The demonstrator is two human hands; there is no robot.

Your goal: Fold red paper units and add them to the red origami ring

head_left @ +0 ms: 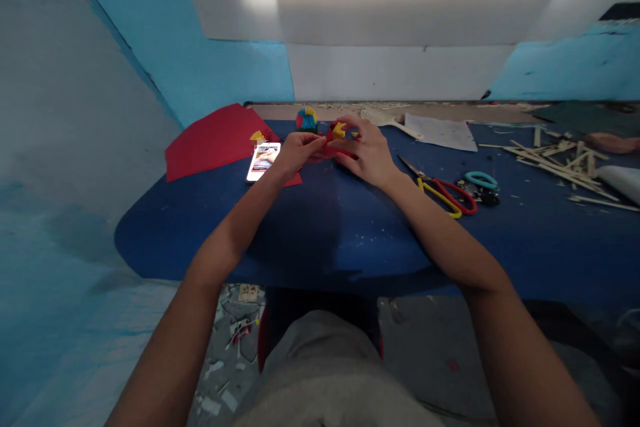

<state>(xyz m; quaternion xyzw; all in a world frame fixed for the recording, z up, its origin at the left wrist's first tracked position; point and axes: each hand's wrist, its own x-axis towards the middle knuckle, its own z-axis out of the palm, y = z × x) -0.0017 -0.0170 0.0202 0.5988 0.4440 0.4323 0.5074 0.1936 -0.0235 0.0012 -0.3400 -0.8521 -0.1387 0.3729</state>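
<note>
Red-and-yellow piece (338, 131) being held just above the blue table (305, 233).
Pinched by the left hand (300, 152), loosely cupped by the right hand (367, 147), can't tell if it's gripped there tbh. Phone (262, 163) seen off left, scissors (424, 179) off right.

From between the left hand (300, 148) and right hand (367, 147), table (320, 233) lay open at 6 o'clock, clear down to its near edge. The phone (261, 164) stood in the way at half past 8, just beside the left hand, with the red sheet (205, 145) past it at 9. A colourful tuft (307, 121) crowded 10. Scissors (440, 197) blocked 4, and farther out sticks (563, 167) littered 3; a bare strip ran between those two. At 12 the wall (380, 73) closed things off.
</note>
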